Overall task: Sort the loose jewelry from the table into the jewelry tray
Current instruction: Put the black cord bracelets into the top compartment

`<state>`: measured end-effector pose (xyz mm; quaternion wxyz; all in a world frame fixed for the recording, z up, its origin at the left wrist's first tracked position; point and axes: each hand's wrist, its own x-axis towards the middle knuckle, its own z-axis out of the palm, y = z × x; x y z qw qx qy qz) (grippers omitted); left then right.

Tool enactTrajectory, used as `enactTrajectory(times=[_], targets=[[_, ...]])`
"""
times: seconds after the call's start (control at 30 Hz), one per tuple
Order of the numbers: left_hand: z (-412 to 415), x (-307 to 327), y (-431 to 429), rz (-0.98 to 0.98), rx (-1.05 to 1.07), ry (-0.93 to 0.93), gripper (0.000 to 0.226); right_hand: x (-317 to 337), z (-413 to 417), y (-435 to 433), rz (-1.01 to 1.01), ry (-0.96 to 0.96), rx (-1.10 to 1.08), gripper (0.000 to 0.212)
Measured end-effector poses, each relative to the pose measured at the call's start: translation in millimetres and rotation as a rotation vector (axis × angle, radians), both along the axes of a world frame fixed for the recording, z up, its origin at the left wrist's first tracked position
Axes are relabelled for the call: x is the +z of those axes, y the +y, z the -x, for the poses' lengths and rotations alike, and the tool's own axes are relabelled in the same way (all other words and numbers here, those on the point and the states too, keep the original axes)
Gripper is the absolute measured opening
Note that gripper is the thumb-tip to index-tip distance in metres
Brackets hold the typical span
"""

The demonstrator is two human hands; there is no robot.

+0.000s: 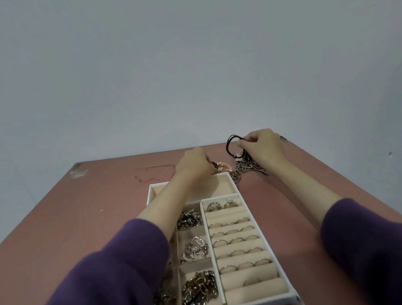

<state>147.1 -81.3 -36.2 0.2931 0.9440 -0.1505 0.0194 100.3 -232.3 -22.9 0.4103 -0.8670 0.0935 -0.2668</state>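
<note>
I see both hands stretched out over the far part of the pink-brown table (81,220), beyond the jewelry tray (253,304). The left hand (193,164) is turned with its back to the camera and its fingers are curled. It grips one end of a beaded bracelet (223,166) with pale pink and gold beads. The bracelet lies just past the far edge of the tray, and I cannot tell whether it touches the table.

The right hand (263,150) is further to the right. Its fingertips pinch a dark cord (229,142), which stands up as a loop to the left of the hand. Under this hand, a pile of silver chains (250,169) lies on the table, just beside the far right corner of the tray.

The tray is white outside and beige inside. Its wide far compartment (212,187) is partly covered by the left forearm. On the right side, rings (234,232) sit in rows between the padded rolls. In the middle column there are three compartments: tangled silver pieces (189,218), then a sparkling brooch (195,248), then a heap of gold chain (200,288) nearest to me. The left column is mostly hidden by the purple sleeve (109,278).

A pale wall (188,58) stands behind the table.
</note>
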Motion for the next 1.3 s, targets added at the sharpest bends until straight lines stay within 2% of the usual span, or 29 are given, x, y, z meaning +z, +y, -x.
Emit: enactTrajectory(times=[0.17, 0.4, 0.6, 0.73, 0.83, 0.93, 1.03, 1.13, 1.3], targets=[[4, 4, 4, 0.031, -0.005, -0.021, 0.016, 6, 4, 0, -0.147, -0.094, -0.004, 0.016], [21, 22, 18, 0.357, 0.01, -0.094, 0.01, 10, 14, 8, -0.249, -0.04, 0.035, 0.011], [39, 35, 50, 0.675, -0.016, -0.067, 0.014, 12, 20, 22, -0.341, -0.041, 0.084, 0.013], [54, 34, 81, 0.738, -0.045, -0.025, 0.014, 12, 24, 37, -0.363, -0.048, 0.128, 0.011], [63, 25, 102, 0.681, -0.069, -0.005, 0.014, 11, 24, 49, -0.347, -0.044, 0.163, 0.011], [66, 17, 113, 0.473, -0.109, -0.067, 0.012, 10, 23, 58, -0.318, -0.037, 0.193, 0.017], [67, 12, 114, 0.261, -0.15, -0.182, 0.009, 10, 24, 65, -0.285, -0.043, 0.221, 0.014], [68, 9, 111, 0.163, -0.183, -0.193, 0.011, 11, 25, 72, -0.219, -0.052, 0.242, 0.008], [65, 8, 113, -0.006, -0.18, -0.301, 0.016, 13, 25, 81, -0.16, -0.031, 0.312, 0.009]])
